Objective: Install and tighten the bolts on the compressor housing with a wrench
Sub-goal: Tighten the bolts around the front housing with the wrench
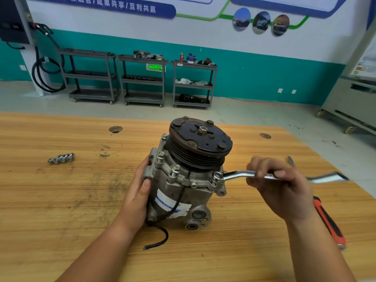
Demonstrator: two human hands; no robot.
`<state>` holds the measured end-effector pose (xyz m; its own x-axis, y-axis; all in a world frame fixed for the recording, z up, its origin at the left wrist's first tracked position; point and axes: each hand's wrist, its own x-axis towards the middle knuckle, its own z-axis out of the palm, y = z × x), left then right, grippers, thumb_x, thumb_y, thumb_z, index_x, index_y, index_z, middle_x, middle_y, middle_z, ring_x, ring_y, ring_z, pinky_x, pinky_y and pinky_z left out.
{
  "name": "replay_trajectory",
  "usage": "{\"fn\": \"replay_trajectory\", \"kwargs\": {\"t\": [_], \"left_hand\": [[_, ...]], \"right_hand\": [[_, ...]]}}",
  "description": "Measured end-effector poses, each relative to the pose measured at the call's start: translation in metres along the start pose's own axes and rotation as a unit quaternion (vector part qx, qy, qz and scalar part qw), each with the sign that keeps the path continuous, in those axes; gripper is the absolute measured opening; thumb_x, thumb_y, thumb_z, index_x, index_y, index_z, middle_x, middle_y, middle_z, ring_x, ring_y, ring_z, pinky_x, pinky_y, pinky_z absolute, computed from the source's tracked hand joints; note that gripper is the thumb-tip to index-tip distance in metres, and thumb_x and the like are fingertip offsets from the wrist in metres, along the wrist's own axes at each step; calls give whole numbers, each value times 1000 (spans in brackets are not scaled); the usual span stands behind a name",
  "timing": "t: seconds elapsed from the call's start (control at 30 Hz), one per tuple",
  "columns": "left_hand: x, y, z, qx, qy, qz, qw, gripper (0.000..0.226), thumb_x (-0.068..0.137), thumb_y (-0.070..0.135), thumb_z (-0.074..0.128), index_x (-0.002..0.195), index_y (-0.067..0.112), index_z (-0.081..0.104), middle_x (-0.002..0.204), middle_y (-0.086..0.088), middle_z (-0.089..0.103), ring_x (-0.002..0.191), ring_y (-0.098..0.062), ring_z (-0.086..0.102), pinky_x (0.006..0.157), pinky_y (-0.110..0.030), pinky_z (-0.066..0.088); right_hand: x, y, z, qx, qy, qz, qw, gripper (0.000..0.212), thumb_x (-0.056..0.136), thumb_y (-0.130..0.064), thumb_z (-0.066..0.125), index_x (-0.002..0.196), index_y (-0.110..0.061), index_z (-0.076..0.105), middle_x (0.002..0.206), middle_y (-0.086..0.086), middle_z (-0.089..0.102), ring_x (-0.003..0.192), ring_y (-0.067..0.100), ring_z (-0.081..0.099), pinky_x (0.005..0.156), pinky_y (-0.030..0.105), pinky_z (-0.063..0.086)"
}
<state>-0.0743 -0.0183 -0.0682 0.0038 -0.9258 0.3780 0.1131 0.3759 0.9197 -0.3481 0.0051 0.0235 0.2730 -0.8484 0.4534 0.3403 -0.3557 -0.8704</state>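
Observation:
A grey metal compressor with a black pulley on top stands upright on the wooden table. My left hand grips its left side, thumb on the housing. My right hand holds a silver ring wrench by its shaft. The wrench's ring end sits over a bolt at the housing's right flange. Other bolts stand in the flange to the left. Several loose bolts lie on the table at the left.
A red and black tool handle lies on the table under my right forearm. A black cable trails from the compressor toward me. Grey shelf carts stand against the far teal wall. A wheeled cabinet is at right.

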Motion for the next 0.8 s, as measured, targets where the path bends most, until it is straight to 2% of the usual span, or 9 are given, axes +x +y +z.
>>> {"fn": "replay_trajectory", "kwargs": {"t": [0.1,0.2,0.33,0.4,0.5,0.57,0.63,0.7,0.8], "left_hand": [[0,-1,-1,-8,0,-3,1000,88,67,83,58,137,32,39,139,18,51,131,-3,45,97,-14,41],[0,-2,-2,-6,0,-3,1000,89,68,82,57,139,31,39,141,13,50,132,-5,44,99,-15,41],[0,-2,-2,-13,-4,-13,1000,91,65,83,59,137,33,40,138,17,53,129,-3,47,95,-14,43],[0,-2,-3,-9,-4,-11,1000,95,63,85,59,139,31,39,139,16,53,130,-4,46,98,-18,42],[-1,-1,-2,-2,-1,-14,1000,99,62,86,58,141,29,37,141,13,50,131,-3,44,103,-25,38],[-1,0,-1,1,2,-14,1000,92,63,86,58,137,33,40,136,20,53,128,3,46,97,-14,41],[-1,1,-1,3,0,-14,1000,90,62,86,58,135,35,40,134,21,54,126,4,47,92,-10,41],[-1,0,-1,7,2,-19,1000,95,61,87,57,137,32,41,138,11,52,127,0,48,95,-12,42],[-1,-3,0,3,8,-16,1000,107,60,87,58,138,15,44,138,-6,53,129,-16,49,105,-28,40]], "right_hand": [[-26,4,13,-25,73,-19,997,24,63,-41,66,68,-18,70,50,-2,47,49,13,39,51,26,26],[-50,5,33,-72,146,-35,986,25,72,-18,45,70,-20,70,49,2,50,50,15,42,49,22,29],[-74,-5,72,-197,179,-37,963,37,67,-5,49,88,-26,72,69,11,68,57,11,57,53,14,43],[-80,-10,92,-285,181,-39,941,29,74,-31,60,101,-37,69,82,-1,73,59,7,61,54,10,45],[-83,-19,116,-345,150,4,927,60,65,-79,53,119,-54,52,96,-20,70,70,1,63,62,8,46],[-81,-22,129,-329,134,57,933,76,51,-89,53,121,-65,34,103,-29,65,82,-2,62,64,8,46],[-71,-25,138,-263,135,113,949,69,50,-85,59,115,-68,44,107,-24,65,86,-3,61,66,8,46],[-61,-29,144,-190,123,218,949,35,77,-60,51,98,-38,69,95,-3,69,71,1,58,55,8,44],[-63,-28,151,-90,115,244,959,35,91,-46,27,79,-34,58,81,-12,61,73,5,46,56,22,41]]}}
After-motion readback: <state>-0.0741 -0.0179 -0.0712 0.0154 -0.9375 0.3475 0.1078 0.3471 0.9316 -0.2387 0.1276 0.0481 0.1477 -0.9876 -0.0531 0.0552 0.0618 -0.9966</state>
